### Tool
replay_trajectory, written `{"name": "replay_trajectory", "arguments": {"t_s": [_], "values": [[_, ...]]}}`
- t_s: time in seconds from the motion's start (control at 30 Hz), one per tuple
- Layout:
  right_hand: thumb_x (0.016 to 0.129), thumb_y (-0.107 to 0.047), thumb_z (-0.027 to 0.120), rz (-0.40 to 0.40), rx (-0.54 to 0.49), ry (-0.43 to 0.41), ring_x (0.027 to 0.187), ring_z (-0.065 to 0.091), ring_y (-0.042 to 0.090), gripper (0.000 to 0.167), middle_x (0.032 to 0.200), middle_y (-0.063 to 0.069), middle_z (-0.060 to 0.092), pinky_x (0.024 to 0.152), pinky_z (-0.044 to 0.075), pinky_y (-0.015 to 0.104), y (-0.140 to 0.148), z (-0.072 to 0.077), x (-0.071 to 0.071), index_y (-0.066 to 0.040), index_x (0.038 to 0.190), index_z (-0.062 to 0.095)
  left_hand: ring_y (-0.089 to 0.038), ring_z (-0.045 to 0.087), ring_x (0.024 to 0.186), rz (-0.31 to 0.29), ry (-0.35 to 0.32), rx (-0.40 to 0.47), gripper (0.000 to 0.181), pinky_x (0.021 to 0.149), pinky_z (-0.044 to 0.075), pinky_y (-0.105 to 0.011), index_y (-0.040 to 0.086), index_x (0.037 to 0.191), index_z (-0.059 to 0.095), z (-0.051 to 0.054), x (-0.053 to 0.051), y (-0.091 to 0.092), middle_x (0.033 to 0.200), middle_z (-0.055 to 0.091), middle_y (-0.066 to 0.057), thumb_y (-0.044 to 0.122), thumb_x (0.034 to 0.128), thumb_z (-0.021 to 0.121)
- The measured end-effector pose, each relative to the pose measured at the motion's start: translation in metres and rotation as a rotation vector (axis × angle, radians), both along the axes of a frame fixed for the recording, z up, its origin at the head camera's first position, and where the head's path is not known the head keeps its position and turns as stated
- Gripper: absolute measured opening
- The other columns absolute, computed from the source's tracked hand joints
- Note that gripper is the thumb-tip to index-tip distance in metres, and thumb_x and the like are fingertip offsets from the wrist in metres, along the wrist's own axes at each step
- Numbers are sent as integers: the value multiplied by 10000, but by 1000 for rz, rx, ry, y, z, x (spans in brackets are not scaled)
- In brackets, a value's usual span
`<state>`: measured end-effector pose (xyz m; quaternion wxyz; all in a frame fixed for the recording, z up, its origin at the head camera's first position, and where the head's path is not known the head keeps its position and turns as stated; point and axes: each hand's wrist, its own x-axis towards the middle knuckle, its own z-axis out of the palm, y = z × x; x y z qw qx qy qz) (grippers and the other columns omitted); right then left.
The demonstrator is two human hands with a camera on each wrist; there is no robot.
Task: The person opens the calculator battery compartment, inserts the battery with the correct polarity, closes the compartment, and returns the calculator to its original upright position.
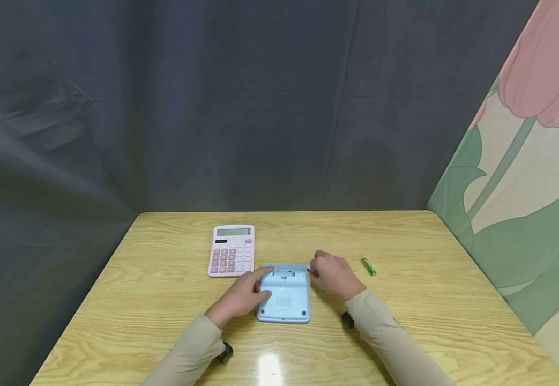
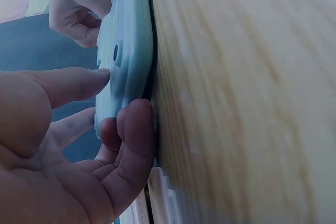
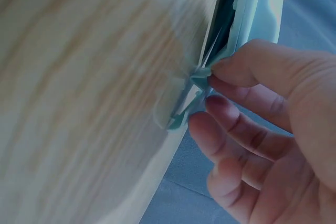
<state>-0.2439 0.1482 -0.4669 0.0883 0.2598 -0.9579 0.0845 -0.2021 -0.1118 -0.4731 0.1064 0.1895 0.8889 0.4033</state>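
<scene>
A light blue calculator lies face down, its battery compartment uncovered at the far end. My left hand holds its left side. In the left wrist view, the thumb touches the back of the calculator and the other fingers curl at its edge. At the far right corner is my right hand, thumb and forefinger pinched together. A small dark green piece shows at these fingertips in the head view; its kind is unclear. The right wrist view shows a teal plastic part beside the right hand.
A green battery lies on the wooden table, right of the right hand. A pink calculator lies face up behind the left hand. A dark curtain hangs behind the table, with a flower-patterned wall at right.
</scene>
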Motion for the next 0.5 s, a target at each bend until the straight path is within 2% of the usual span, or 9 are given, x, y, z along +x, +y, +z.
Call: {"name": "replay_trajectory", "arguments": {"t_s": [0.13,0.23,0.37,0.5], "values": [[833,-74,733,-29,-55,-35,618,490,72,95,774,-23,571,502,450,254,4,2,-1,-126,757,712,-148,441,624,-4,-15,20,569,532,388,-255,76,1499,453,0,0,-1,758,500,-48,120,967,649],[854,-80,706,-93,-89,-52,638,508,95,28,815,6,596,517,466,276,12,5,-2,-97,852,728,-136,441,601,-4,-25,24,571,519,386,-246,82,1504,449,-1,-1,-1,754,505,-42,125,970,645],[856,-80,704,-208,-111,-73,626,518,144,124,891,85,631,505,475,327,30,10,-6,-37,969,733,-123,442,570,-9,-35,33,576,502,389,-245,93,1512,440,-1,-1,0,747,512,-41,134,974,643],[885,-98,679,-315,-126,-127,572,480,181,212,982,185,616,457,437,327,51,13,-10,13,1064,705,-119,450,529,-14,-48,50,559,481,395,-250,94,1516,434,-1,-1,-1,742,512,-49,117,988,614]]}}
